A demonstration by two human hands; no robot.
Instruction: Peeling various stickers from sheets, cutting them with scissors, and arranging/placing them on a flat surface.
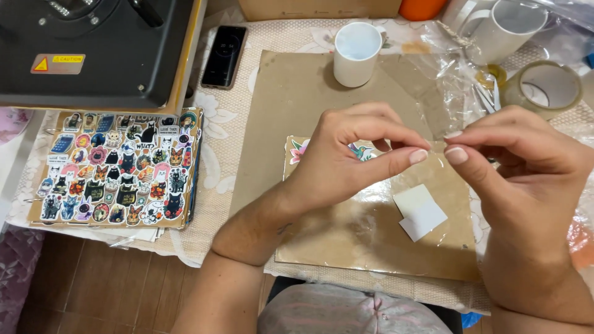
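My left hand (346,158) and my right hand (520,167) meet fingertip to fingertip above a brown cardboard sheet (371,235) wrapped in shiny clear film. Both pinch with thumb and forefinger at the same spot, seemingly on a thin clear strip that is hard to make out. Under the left hand a flower and bird print (299,150) peeks out on the sheet. Two small pale square papers (421,210) lie on the film below the fingertips.
A white mug (356,52) stands on a larger cardboard sheet (284,105). A roll of clear tape (544,86) and another white mug (504,28) sit far right amid crumpled plastic. A sticker-covered notebook (114,167), a black phone (224,55) and a black machine (93,49) are left.
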